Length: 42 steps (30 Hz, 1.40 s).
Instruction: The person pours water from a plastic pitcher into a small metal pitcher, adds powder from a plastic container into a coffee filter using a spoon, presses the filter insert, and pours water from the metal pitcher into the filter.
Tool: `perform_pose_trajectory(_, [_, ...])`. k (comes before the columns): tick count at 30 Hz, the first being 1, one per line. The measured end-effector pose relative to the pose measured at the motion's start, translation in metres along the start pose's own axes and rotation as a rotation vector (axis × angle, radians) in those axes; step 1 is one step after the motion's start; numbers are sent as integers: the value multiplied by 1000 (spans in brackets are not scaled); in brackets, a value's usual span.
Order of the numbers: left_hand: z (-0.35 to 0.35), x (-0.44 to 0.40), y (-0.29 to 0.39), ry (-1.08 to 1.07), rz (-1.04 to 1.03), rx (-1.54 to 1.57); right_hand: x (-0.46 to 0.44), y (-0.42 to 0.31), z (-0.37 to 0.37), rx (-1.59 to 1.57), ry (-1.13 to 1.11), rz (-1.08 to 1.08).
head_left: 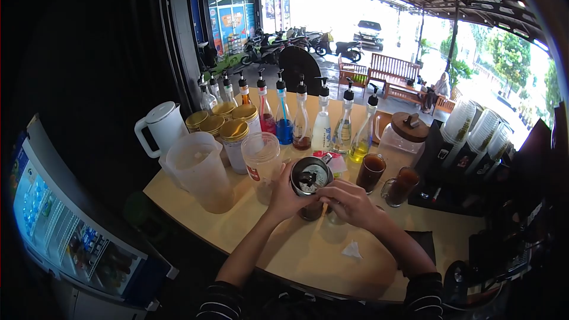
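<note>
My left hand [284, 195] is wrapped round a metal pitcher [312, 176], whose inside shows pale foam and a dark patch. At the pitcher's right rim, my right hand [349, 202] has its fingers pinched together; what they hold, if anything, is hidden. Partly under the pitcher stands a glass of dark drink [312, 211]. Just left of my left hand is a clear plastic jar [261, 154] with a red label. Two glass mugs of dark brown drink, one [371, 173] farther back and one [402, 186] nearer, stand to the right of my hands.
Several pump bottles of syrup [284, 121] line the counter's back edge. Gold-lidded jars [235, 131], a white jug [166, 124] and a large plastic pitcher [201, 169] stand left. Stacked plastic cups [459, 120] fill a black holder right. A white paper scrap [351, 249] lies in front.
</note>
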<state>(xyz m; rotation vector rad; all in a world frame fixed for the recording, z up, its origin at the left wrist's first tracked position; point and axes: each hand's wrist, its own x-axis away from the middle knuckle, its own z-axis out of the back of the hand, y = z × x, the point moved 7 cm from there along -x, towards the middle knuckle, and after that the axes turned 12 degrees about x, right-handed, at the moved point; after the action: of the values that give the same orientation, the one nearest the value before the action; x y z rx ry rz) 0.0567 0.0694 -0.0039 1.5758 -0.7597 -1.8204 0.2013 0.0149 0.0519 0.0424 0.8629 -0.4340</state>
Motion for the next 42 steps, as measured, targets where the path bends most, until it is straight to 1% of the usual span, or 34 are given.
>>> perform_pose_trajectory(2, [-1, 0, 5, 35, 35, 141, -2, 6, 3, 20, 14, -30])
perform_pose_trajectory(4, [1, -2, 3, 4, 49, 126, -2, 8, 5, 42, 26, -56])
perform_pose_trajectory(6, [3, -4, 3, -27, 62, 112, -2, 5, 1, -7, -74, -66])
perform_pose_trajectory(7, [2, -4, 7, -59, 8, 13, -3, 5, 2, -7, -74, -65])
perform_pose_trajectory(9, [1, -4, 9, -114, -63, -163, -7, 5, 11, 28, 1, -58])
perform_pose_trajectory(13, [0, -7, 10, -115, -53, -128, -6, -1, 7, 3, -80, -25])
perform_pose_trajectory(15, [-2, -7, 9, -134, -54, -171, -7, -6, 7, 114, -84, 51])
perform_pose_trajectory(16, [-2, -7, 9, -137, -55, -170, -8, -6, 9, 115, -83, 49])
perform_pose_trajectory(18, [-3, -8, 11, -127, -70, -197, -12, -2, 12, -29, -116, -43])
perform_pose_trajectory(22, [-2, -9, 19, -106, -99, -95, -12, -7, 11, -2, -129, 13])
perform_pose_trajectory(24, [-1, -10, 20, -88, -99, -142, -12, 5, 15, -64, -122, -129])
perform_pose_trajectory(25, [-1, -11, 20, -87, -102, -143, -14, 4, 14, -63, -121, -125])
perform_pose_trajectory(27, [-3, -10, 23, -100, -138, -159, -16, -7, 15, -27, -71, -6])
perform_pose_trajectory(28, [-3, -10, 23, -103, -137, -157, -16, -8, 16, -26, -70, -10])
perform_pose_trajectory(30, [-3, -10, 26, -92, -161, -217, -19, 1, 20, -72, -76, -146])
perform_pose_trajectory(31, [-3, -11, 27, -92, -162, -218, -19, 1, 19, -72, -75, -145])
perform_pose_trajectory(33, [-5, -10, 30, -101, -183, -215, -19, -5, 18, -38, -58, -65])
perform_pose_trajectory(34, [-5, -10, 29, -104, -183, -214, -18, -5, 20, -37, -57, -68])
perform_pose_trajectory(36, [-4, -10, 28, -78, -200, -220, -19, 3, 22, -64, -76, -174])
perform_pose_trajectory(40, [-4, -10, 29, -73, -213, -201, -17, 3, 19, -104, -132, -204])
perform_pose_trajectory(42, [0, -11, 28, -48, -180, -146, -18, 6, 28, -70, -27, -230])
